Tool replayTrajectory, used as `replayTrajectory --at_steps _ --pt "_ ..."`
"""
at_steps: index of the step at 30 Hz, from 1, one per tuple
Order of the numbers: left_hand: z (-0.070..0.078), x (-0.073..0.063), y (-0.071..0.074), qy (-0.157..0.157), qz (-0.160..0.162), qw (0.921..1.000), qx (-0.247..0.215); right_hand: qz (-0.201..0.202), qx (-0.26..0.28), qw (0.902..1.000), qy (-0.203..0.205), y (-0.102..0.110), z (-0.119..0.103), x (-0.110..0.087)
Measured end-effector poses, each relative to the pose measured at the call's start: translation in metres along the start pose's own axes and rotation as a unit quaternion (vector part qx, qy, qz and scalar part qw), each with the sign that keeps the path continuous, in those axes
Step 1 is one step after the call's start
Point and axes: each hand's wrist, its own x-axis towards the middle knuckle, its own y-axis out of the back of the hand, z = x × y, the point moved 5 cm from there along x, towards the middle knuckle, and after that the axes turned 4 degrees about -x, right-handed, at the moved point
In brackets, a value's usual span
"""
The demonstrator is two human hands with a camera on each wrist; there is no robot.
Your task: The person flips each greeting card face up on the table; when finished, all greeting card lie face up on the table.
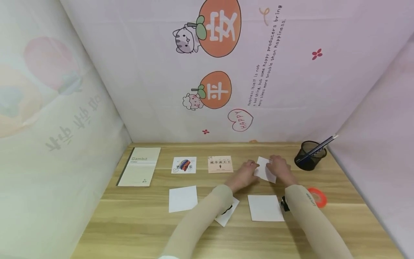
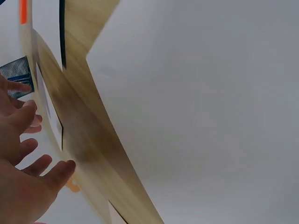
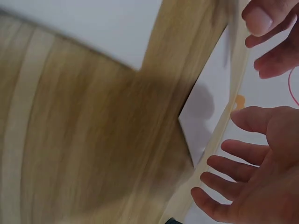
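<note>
A small white card (image 1: 266, 173) lies tilted on the wooden table, between my two hands in the head view. My left hand (image 1: 246, 173) is at its left edge and my right hand (image 1: 279, 168) at its upper right. In the left wrist view the left hand's fingers (image 2: 56, 175) are spread apart, off the card (image 2: 50, 109). The right wrist view has the right hand (image 3: 261, 168) with fingers loosely extended beside the card (image 3: 205, 105), gripping nothing. Two printed cards, one with a colourful picture (image 1: 183, 165) and one beige (image 1: 220, 164), lie to the left.
Nearer lie two blank white cards, left (image 1: 183, 199) and right (image 1: 266, 208), and another white card (image 1: 232, 211) partly under my left forearm. A notebook (image 1: 139, 167) is far left. A black mesh pen holder (image 1: 304, 163) and an orange-red ring (image 1: 323, 198) are at right.
</note>
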Motion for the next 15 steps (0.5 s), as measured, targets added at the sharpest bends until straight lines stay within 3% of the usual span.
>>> replayTrajectory --at_steps 7,10,15 --pt "-0.005 0.009 -0.024 0.002 -0.014 0.9984 0.055 -0.012 0.002 0.9999 0.006 -0.008 0.010 -0.003" --pt "-0.008 0.011 -0.025 0.012 -0.022 0.9974 0.068 -0.009 0.007 0.9999 0.005 -0.011 0.011 -0.001" --pt "-0.004 0.013 -0.019 -0.001 -0.029 0.9933 0.112 0.012 -0.003 0.9998 0.016 -0.010 0.010 0.000"
